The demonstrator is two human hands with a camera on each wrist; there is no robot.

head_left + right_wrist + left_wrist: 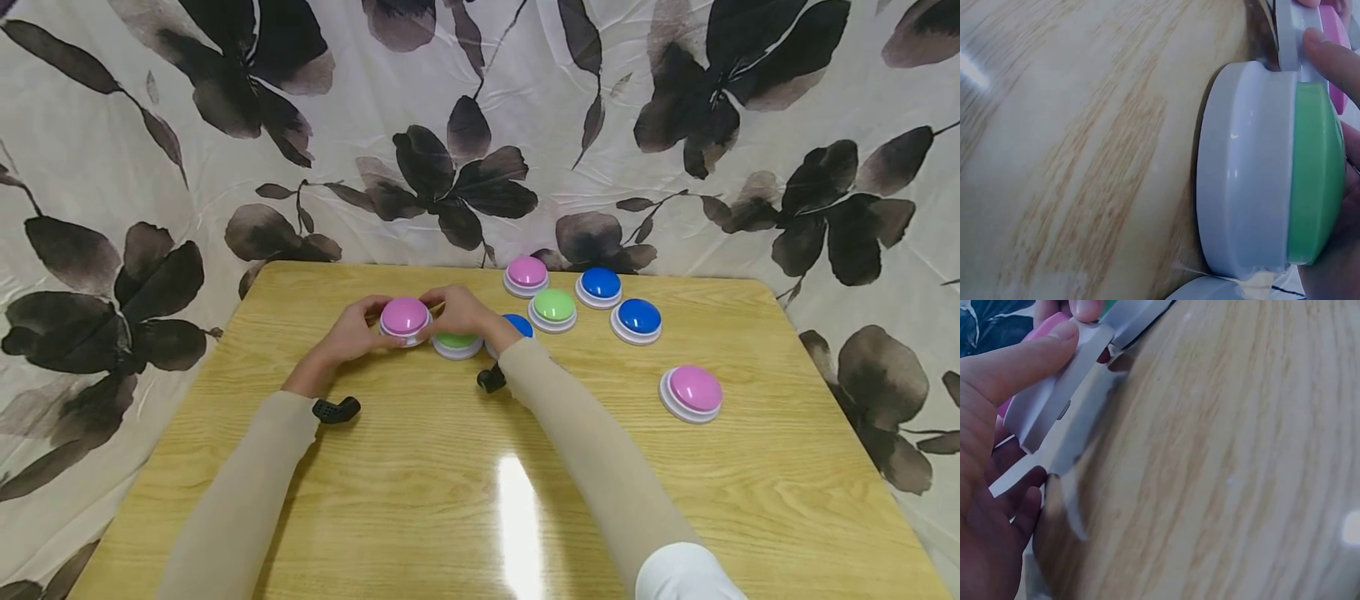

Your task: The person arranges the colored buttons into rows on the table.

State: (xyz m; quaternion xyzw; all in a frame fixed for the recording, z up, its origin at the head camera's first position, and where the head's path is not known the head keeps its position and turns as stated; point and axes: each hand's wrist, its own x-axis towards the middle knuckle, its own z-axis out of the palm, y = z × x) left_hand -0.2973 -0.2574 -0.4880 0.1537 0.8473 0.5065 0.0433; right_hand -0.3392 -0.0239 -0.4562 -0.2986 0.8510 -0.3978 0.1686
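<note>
At the left part of the table, a pink push button (405,315) on a white round base is held between both hands. My left hand (352,332) grips its left side, with the thumb on the base (1054,400) in the left wrist view. My right hand (461,311) pinches the same button's right side; its thumb (1329,53) presses the white base in the right wrist view. Right beside it, under the right hand, stands a green push button (1313,175), partly hidden. A blue push button (519,323) is mostly covered by the right wrist.
Further right stand another pink button (527,273), a green button (555,307) and two blue buttons (601,284), (637,319). One pink button (693,392) sits apart at the right of the wooden table (420,500). Floral cloth (555,192) hangs behind the table's back edge.
</note>
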